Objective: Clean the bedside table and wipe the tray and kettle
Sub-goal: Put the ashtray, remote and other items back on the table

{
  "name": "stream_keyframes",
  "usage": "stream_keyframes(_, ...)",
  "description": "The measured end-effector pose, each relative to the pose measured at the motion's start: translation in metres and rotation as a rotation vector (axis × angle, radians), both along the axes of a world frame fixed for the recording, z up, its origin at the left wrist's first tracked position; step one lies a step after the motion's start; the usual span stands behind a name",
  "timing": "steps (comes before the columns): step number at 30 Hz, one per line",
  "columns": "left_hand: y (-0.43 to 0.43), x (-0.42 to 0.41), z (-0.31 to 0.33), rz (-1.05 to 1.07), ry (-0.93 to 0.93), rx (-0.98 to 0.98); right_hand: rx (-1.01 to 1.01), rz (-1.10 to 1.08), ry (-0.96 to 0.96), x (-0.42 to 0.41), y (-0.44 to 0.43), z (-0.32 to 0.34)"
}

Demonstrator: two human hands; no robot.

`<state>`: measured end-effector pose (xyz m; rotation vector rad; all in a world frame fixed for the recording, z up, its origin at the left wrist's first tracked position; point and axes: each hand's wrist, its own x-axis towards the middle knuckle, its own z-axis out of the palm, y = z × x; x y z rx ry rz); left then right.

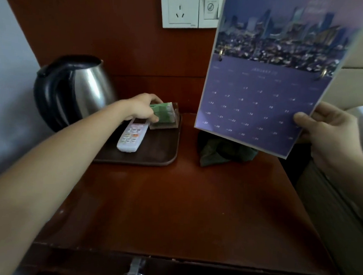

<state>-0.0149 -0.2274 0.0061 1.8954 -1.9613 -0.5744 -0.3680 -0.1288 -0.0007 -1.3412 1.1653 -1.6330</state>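
- Reaching forward across the bedside table (173, 204), my left hand (143, 108) is stretched out at the end of a straight, bare forearm, palm down, with the fingers curled around a clear plastic holder (167, 117) filled with green packets (163, 113).
- I have that holder gripped from its left side; it sits at the back of the tray (154, 152), and I cannot tell whether it is lifted or still resting there.
- My right hand (328, 132) is raised on the right, thumb across the front and fingers behind, clasping the lower right corner of a purple desk calendar (263, 78) that is held upright and tilted, clear of the table.
- I see the kettle (73, 89) standing at the back left, steel body with a black handle and lid, just beside the tray's left end.
- The tray is dark brown with rounded corners and lies on the left rear part of the table; a white remote control (132, 134) lies on it, just beside my left hand.
- A dark green cloth (219, 152) lies bunched on the table behind the calendar's lower edge, partly hidden.
- I see a glossy reddish-brown tabletop, bare toward the front, and a white wall socket (181, 9) above.
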Motion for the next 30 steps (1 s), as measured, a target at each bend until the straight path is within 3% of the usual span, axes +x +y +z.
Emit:
stream_keyframes(6,-0.008,0.005,0.005,-0.002,-0.143,0.001,-0.017,0.006,0.007,-0.006,-0.004,-0.002)
stream_keyframes(12,0.0,0.011,0.006,-0.033,-0.069,0.041,-0.017,0.008,0.011,-0.007,-0.007,-0.003)
stream_keyframes(14,0.012,0.004,0.015,-0.07,0.05,-0.047,-0.018,0.004,0.014,-0.007,-0.009,0.0)
stream_keyframes(16,0.033,-0.012,0.029,-0.127,0.289,-0.138,-0.027,-0.013,0.015,-0.005,-0.013,0.006)
stream_keyframes(19,0.07,-0.039,0.046,-0.272,0.646,-0.046,-0.052,0.024,0.018,0.004,-0.014,0.019)
stream_keyframes(22,0.096,-0.052,0.049,-0.314,0.795,-0.061,-0.052,0.121,0.044,0.012,-0.001,0.025)
stream_keyframes(24,0.11,-0.053,0.048,-0.294,0.76,-0.084,-0.026,0.196,0.068,0.013,0.015,0.023)
stream_keyframes(28,0.138,-0.048,0.04,-0.328,0.397,-0.071,-0.023,0.284,0.053,0.013,0.048,0.015)
stream_keyframes(30,0.153,-0.049,0.036,-0.315,0.368,-0.106,-0.026,0.335,0.05,0.011,0.064,0.01)
